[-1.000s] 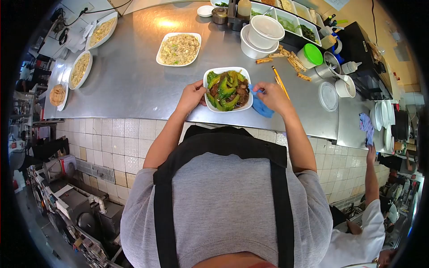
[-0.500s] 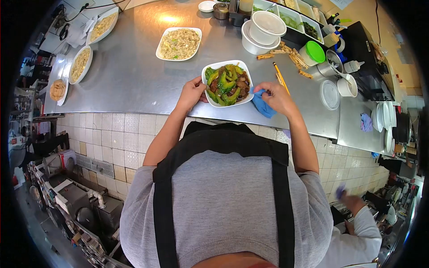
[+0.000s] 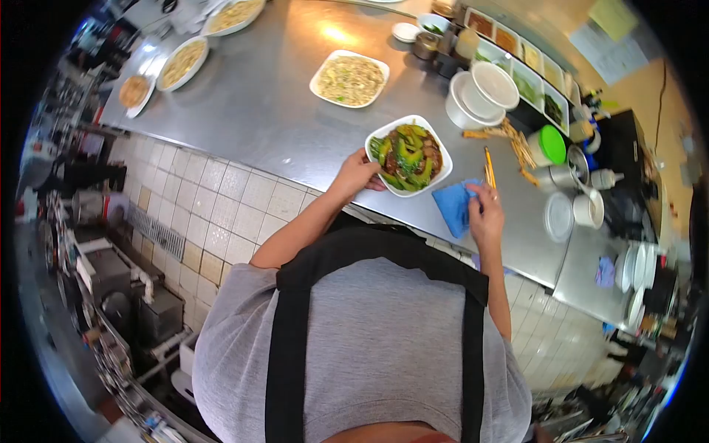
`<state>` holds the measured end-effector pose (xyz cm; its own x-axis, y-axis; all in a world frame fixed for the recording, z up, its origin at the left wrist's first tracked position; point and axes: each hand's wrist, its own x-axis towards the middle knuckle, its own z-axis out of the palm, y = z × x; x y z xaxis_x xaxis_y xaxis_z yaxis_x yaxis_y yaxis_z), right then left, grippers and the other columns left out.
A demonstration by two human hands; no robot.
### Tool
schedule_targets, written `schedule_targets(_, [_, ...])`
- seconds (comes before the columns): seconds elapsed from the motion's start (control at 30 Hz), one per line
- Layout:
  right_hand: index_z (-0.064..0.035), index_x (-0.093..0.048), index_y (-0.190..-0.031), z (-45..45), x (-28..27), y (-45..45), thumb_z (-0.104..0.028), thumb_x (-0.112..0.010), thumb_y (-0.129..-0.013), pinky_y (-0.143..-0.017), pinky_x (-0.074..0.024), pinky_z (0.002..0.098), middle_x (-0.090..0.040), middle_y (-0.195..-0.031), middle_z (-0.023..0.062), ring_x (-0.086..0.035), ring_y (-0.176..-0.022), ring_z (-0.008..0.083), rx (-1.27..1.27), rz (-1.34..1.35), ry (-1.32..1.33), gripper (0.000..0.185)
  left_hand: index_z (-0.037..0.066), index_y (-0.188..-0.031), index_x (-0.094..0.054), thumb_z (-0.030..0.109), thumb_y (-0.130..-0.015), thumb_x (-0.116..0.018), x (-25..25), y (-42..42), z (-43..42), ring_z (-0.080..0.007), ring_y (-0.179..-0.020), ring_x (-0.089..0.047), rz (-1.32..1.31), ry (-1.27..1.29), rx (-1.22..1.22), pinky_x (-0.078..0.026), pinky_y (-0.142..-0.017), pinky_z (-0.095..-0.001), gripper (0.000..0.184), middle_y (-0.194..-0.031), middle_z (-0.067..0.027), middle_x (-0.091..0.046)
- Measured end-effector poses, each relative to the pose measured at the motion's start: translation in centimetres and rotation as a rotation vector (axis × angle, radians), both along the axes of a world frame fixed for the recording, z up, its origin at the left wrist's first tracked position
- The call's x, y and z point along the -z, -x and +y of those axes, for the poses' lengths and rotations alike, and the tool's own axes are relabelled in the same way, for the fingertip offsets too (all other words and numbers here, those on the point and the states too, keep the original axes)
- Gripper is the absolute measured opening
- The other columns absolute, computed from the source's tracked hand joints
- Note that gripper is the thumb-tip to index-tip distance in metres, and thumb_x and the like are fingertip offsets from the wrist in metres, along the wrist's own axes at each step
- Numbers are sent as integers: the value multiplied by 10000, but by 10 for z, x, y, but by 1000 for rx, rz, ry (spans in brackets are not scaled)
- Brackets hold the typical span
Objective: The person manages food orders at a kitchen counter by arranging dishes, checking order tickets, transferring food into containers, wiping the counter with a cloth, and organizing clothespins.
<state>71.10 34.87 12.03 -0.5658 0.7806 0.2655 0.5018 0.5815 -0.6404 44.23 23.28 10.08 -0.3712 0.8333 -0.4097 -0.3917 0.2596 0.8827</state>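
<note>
My left hand (image 3: 360,176) grips the left edge of a square white bowl (image 3: 408,156) that holds green vegetable slices and brown meat in sauce. Its thumb lies at the rim and the other fingers reach under the side. To the right of the bowl, my right hand (image 3: 485,209) pinches a blue cloth (image 3: 452,207), apart from the bowl. The cloth hangs at the counter's front edge. Behind the bowl stands a square dish of fried rice (image 3: 349,79). Two pencils (image 3: 489,167) lie just beyond my right hand.
The steel counter (image 3: 251,111) carries oval rice plates (image 3: 183,64) at the far left. Lidded white tubs (image 3: 481,96), clothespins (image 3: 519,144), a green-lidded container (image 3: 547,145) and a clear lid (image 3: 558,217) stand right. Ingredient trays (image 3: 526,81) line the back.
My right hand has left the bowl's side and moved right with the blue cloth. My left hand still holds the bowl. The view has turned, and the co-worker at lower right is gone from view.
</note>
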Motion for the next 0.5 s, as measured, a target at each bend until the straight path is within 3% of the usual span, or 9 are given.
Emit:
schedule_targets(0.13, [-75,-641,-1021,-7,23,5,7,-540,-767,-762,-490,361,-560,-1093,185,-565,-933,317,-213,-213,-482,285,-63,-1195,-428,13,-781,-472,-3,-7,-3,-263,-703,-659,7,-17,-49,-586,-587,-327,422,-951,-195,-609])
schedule_targets(0.17, [-68,-632,-1034,-4,28,4,15,-530,-780,-767,-490,370,-564,-1097,178,-570,-929,313,-187,-154,-394,286,-64,-1191,-433,7,-777,-469,-6,-10,-5,-266,-706,-660,7,-20,-61,-587,-588,-327,422,-948,-196,-610])
schedule_targets(0.23, [-56,-614,-1059,2,36,6,32,-510,-806,-778,-491,389,-572,-1103,164,-581,-922,304,-125,-34,-215,288,-75,-1151,-469,12,-773,-469,-3,-12,-12,-257,-677,-658,-32,19,-57,-589,-589,-331,388,-920,-186,-621])
schedule_targets(0.33, [-36,-568,-1107,3,50,31,-15,-466,-865,-799,-503,398,-574,-1124,135,-595,-934,270,173,843,910,263,-73,-1122,-499,44,-771,-490,-10,-19,-26,-237,-647,-655,-62,96,28,-588,-587,-330,370,-901,-175,-631])
schedule_targets(0.43, [-36,-524,-1146,3,29,70,-138,-451,-914,-819,-517,377,-578,-1122,108,-600,-945,233,-34,1206,1285,265,-55,-1118,-502,53,-767,-506,-28,-34,-32,-213,-668,-658,-135,71,87,-582,-610,-303,368,-920,-151,-635])
schedule_targets(0.47, [-48,-520,-1160,0,21,76,-257,-454,-919,-835,-520,371,-583,-1119,108,-598,-979,236,-155,1110,1279,325,-52,-1122,-499,51,-765,-507,-37,-38,-34,-212,-674,-658,-166,63,69,-581,-615,-301,372,-921,-148,-635])
schedule_targets(0.5, [-48,-520,-1164,-1,26,82,-266,-459,-918,-836,-519,371,-583,-1121,108,-597,-982,234,-196,1063,1315,334,-49,-1126,-496,50,-763,-508,-46,-40,-35,-211,-680,-658,-195,56,53,-579,-621,-300,376,-923,-144,-635])
